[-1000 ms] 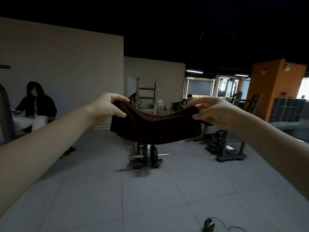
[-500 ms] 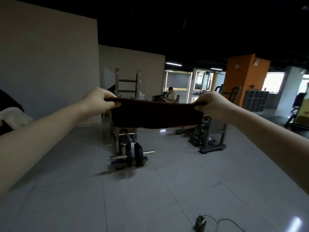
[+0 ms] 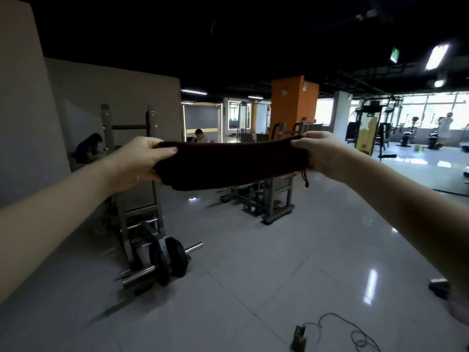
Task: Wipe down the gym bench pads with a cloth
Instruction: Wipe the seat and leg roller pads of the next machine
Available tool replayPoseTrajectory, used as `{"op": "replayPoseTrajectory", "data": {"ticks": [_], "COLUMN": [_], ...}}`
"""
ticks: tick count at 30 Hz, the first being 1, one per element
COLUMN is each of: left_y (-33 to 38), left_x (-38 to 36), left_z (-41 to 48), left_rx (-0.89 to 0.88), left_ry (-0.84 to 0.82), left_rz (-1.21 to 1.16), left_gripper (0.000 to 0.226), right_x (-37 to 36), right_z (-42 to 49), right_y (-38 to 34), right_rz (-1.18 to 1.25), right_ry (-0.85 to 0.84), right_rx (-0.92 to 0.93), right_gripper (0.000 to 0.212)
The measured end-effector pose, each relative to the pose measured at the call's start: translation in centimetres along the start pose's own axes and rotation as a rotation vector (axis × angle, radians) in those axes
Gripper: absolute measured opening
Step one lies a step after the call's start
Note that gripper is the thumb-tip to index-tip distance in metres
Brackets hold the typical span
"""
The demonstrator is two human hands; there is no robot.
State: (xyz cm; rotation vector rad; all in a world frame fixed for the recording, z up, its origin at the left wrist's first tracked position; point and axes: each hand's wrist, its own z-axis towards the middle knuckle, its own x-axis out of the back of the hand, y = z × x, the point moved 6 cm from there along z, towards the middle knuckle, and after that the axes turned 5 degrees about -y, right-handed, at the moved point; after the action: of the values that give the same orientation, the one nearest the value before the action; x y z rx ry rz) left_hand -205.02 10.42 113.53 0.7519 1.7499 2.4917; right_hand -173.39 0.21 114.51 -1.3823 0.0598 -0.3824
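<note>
the person stretches both bare arms out in front, and a dark brown cloth (image 3: 233,163) spans the gap between the two hands in mid-air, well above the grey tiled floor (image 3: 253,262). the left hand (image 3: 142,161) grips the cloth's left end, with the thumb laid along the top edge and the fingers curled underneath. the right hand (image 3: 321,153) grips the right end, fingers wrapped round the bunched fabric. the cloth looks doubled into a long band, pulled fairly straight, with its lower edge sagging a little. a short knotted cord (image 3: 305,177) dangles from its right end, just below the right hand.

behind and below the left hand a grey steel rack (image 3: 106,123) stands near a beige wall (image 3: 28,128), with two black weight plates (image 3: 168,260) on a chrome bar at its foot. another grey machine frame (image 3: 275,199) stands on the floor behind the cloth and is partly hidden by it. an orange pillar (image 3: 291,102) rises further back. a seated person (image 3: 88,148) bends forward beyond the rack, and a second person (image 3: 200,135) sits deeper in the room near lit doorways. near the bottom edge a small plug adapter (image 3: 299,335) lies on the floor with a thin cable looping to its right. bright windows and more machines show at the far right.
</note>
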Motion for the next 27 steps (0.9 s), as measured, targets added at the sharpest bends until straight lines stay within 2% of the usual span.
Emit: {"op": "replayPoseTrajectory", "data": {"ticks": [5,11,16,21,27], "left_y": [-2.4,-3.9,-4.0,-2.3,2.7], "left_x": [0.4,-1.7,-4.5,-9.9,-18.5], "left_z": [3.6,9.1,16.6,25.9,35.0], "left_rx": [-0.034,-0.056,-0.108,-0.097,-0.175], "left_ry": [-0.034,-0.092,-0.136,-0.307,-0.543], "left_rz": [-0.111,-0.242,-0.273,-0.296,-0.227], "left_gripper": [0.010,0.012,0.008,0.015,0.024], "right_x": [-0.9,0.0,2.3,7.4,12.1], "right_z": [2.1,6.4,11.3,17.6,23.9], "right_y": [0.1,1.7,2.7,3.2,2.0], "right_rz": [-0.074,-0.144,-0.245,-0.342,-0.425], "right_ry": [0.031,0.148,0.239,0.385,0.425], "right_rx": [-0.034,-0.024,0.049,0.113,0.100], "right_gripper": [0.013,0.004,0.008,0.009,0.016]}}
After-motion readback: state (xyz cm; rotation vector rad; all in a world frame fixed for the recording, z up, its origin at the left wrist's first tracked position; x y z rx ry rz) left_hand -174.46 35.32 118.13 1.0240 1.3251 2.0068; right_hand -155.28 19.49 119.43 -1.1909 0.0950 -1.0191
